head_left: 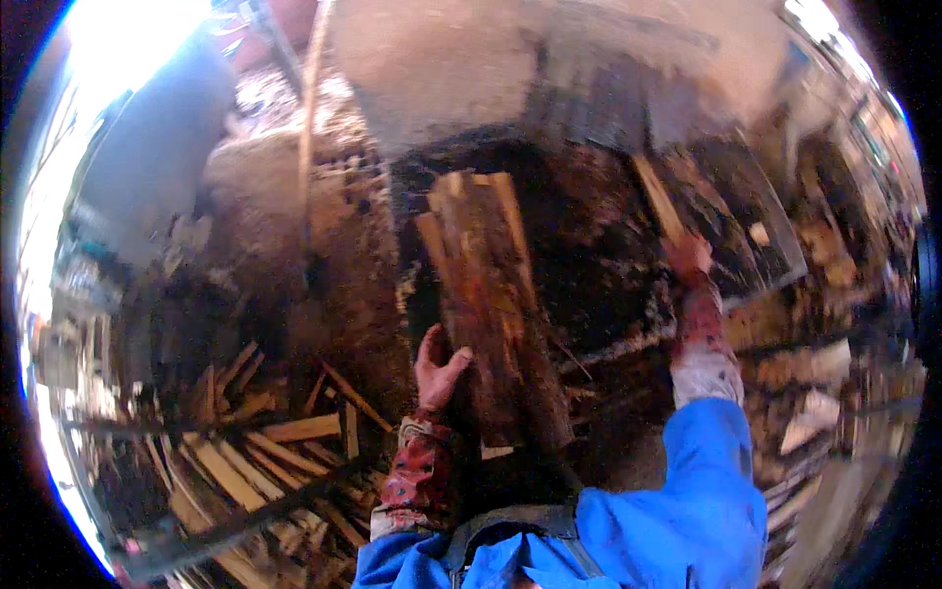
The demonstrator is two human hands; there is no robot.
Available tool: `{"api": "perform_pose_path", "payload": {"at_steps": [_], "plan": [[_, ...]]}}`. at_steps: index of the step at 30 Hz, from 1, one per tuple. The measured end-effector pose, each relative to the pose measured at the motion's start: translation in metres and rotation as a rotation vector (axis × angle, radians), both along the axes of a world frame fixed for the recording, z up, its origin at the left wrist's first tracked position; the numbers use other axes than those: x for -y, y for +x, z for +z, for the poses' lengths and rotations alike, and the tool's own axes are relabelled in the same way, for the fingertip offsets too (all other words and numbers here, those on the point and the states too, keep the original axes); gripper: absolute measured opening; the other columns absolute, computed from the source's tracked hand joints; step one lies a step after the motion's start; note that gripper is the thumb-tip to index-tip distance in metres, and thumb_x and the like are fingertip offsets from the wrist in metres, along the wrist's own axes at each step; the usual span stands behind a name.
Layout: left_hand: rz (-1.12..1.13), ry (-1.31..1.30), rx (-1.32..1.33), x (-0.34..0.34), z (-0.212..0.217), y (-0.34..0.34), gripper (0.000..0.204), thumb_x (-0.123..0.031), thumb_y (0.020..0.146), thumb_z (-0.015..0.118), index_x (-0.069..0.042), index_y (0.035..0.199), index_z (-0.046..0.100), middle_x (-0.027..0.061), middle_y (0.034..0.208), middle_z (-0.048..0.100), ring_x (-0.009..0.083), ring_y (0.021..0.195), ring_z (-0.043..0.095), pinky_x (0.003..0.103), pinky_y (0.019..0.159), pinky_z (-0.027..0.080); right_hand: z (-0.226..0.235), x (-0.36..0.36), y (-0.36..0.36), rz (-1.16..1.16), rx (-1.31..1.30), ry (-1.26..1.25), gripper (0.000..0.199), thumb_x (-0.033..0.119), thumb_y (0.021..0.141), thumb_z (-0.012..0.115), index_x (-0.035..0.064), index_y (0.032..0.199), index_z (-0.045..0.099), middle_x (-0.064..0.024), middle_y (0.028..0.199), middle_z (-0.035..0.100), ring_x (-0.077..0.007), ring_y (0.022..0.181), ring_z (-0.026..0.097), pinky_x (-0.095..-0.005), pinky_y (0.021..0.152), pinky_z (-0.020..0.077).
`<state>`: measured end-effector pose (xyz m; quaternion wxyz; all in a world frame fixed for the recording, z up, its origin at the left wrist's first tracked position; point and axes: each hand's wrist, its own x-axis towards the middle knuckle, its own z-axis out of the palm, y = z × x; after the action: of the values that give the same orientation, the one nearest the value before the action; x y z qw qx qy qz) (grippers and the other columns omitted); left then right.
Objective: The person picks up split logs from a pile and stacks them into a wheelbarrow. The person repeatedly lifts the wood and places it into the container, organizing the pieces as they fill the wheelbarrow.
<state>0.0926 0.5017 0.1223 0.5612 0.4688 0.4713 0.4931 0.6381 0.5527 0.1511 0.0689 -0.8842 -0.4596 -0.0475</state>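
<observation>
My left hand (439,368) grips the left side of a bundle of rough, bark-covered wood slabs (491,294) that stands nearly upright against my body. My right hand (690,255) reaches out to the right and closes on a thin pale wood strip (657,201) lying on a dark, dirt-covered table (589,255). Both forearms wear patterned red sleeves under blue overalls.
A heap of split pale wood sticks (255,452) lies on the ground at lower left. More stacked wood pieces (814,393) sit at the right. A pale sawdust mound (265,187) rises behind, beside a thin upright pole (309,108). The picture is blurred.
</observation>
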Motion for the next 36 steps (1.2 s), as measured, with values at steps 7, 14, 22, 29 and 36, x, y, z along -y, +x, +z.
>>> {"api": "perform_pose_path", "payload": {"at_steps": [7,14,22,29,36], "plan": [[0.029,-0.073,0.064,0.010,0.027,0.005,0.083,-0.022,0.076,0.083,0.004,0.139,0.037,0.0122,0.136,0.048,0.0213,0.124,0.047,0.036,0.105,0.038,0.015,-0.004,0.028,-0.023,-0.113,-0.200,0.072,0.060,0.067,0.073,0.0141,0.122,0.062,-0.0187,0.118,0.060,-0.0366,0.112,0.056,-0.0518,0.093,0.0474],[-0.004,-0.055,0.074,0.003,0.026,0.019,0.082,-0.021,0.075,0.083,0.004,0.138,0.038,0.0120,0.133,0.050,0.0209,0.122,0.048,0.035,0.103,0.039,0.023,0.029,0.083,-0.015,-0.079,-0.120,0.064,0.052,0.066,0.078,0.0001,0.103,0.067,-0.0179,0.103,0.066,-0.0319,0.094,0.065,-0.0466,0.076,0.0538],[0.002,0.018,0.063,0.005,0.033,0.018,0.072,-0.017,0.079,0.080,0.004,0.136,0.041,0.0106,0.132,0.051,0.0190,0.121,0.049,0.033,0.103,0.038,0.036,0.052,0.065,0.113,-1.108,0.275,0.046,0.031,0.078,0.077,-0.0020,0.107,0.062,-0.0059,0.085,0.065,-0.0134,0.066,0.060,-0.0305,0.054,0.0469],[0.021,-0.020,0.120,0.011,0.025,0.011,0.073,-0.018,0.078,0.081,0.005,0.136,0.042,0.0111,0.131,0.052,0.0197,0.120,0.050,0.034,0.103,0.038,0.053,0.072,-0.036,0.102,-1.348,0.564,0.034,0.022,0.084,0.069,0.0000,0.109,0.063,-0.0049,0.085,0.067,-0.0147,0.068,0.063,-0.0304,0.052,0.0497],[0.009,0.004,0.044,0.008,0.029,0.017,0.070,-0.016,0.080,0.079,0.004,0.135,0.042,0.0105,0.129,0.053,0.0185,0.116,0.052,0.033,0.100,0.043,-0.003,0.095,-0.162,0.124,-1.034,0.332,0.054,0.028,0.080,0.073,-0.0081,0.117,0.059,-0.0149,0.104,0.067,-0.0202,0.093,0.063,-0.0337,0.083,0.0493]]}}
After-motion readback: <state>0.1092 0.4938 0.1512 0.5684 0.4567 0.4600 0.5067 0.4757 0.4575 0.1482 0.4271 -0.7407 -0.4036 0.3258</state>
